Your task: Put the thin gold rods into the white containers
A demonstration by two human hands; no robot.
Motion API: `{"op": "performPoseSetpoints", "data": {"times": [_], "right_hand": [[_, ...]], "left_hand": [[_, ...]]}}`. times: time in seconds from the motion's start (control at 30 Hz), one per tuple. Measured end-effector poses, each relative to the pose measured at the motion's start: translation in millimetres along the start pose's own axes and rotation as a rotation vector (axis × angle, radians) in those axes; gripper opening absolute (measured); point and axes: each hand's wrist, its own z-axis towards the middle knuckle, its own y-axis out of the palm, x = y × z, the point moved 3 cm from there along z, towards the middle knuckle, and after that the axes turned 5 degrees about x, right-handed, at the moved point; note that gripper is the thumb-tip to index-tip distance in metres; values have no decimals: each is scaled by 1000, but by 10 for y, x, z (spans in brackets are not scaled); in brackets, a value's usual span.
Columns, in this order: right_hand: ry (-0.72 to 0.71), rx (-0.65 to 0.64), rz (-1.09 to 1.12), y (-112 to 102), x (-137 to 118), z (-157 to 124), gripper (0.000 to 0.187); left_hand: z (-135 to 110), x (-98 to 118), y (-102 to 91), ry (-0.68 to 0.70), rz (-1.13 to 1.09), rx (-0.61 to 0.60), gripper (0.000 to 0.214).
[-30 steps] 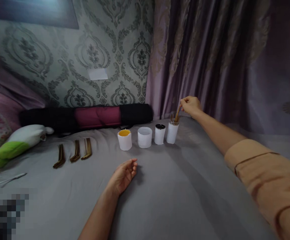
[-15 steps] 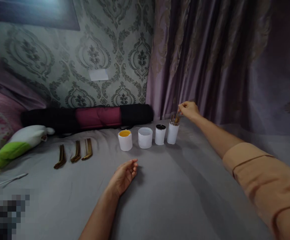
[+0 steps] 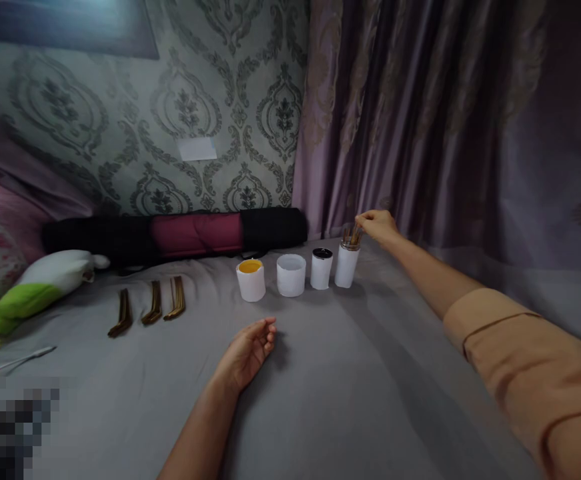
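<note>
Brown sticks (image 3: 353,235) below right fingers (image 3: 363,218)

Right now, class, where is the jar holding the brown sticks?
In the head view, the jar stands right of centre, just right of the dark-topped container, with the right hand at its sticks.

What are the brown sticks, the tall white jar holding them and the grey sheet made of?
Brown sticks: perhaps wood or bamboo, going by colour; too small to be sure.
Tall white jar: matt, opaque sides, maybe paper-wrapped or plastic.
Grey sheet: most likely dull cloth, because it wrinkles softly.
</note>
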Motion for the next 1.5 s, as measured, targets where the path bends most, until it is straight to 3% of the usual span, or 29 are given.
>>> {"op": "performPoseSetpoints", "data": {"times": [0.67, 1.5], "right_hand": [[153, -39, -2, 112, 120, -81, 19], [222, -63, 108, 136, 115, -103, 4]], "left_hand": [[2, 6, 6, -4, 5, 2, 16], [8, 5, 3, -10, -1, -8, 16]]}}
